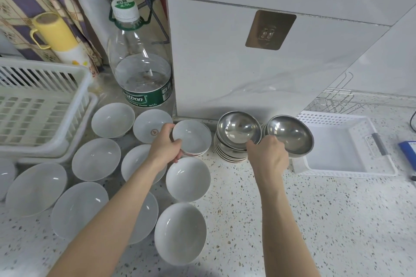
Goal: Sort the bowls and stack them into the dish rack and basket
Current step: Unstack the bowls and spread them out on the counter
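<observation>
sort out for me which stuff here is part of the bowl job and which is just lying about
Job: white bowls, steel bowls, steel bowl gripped by right hand, small bowl gripped by left hand, dish rack, basket.

Lying about: water bottle, yellow flask, wall hook, wire rack.

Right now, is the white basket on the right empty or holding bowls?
Empty: the white basket shows only its bare floor; the steel bowl in the right hand is outside it.
</observation>
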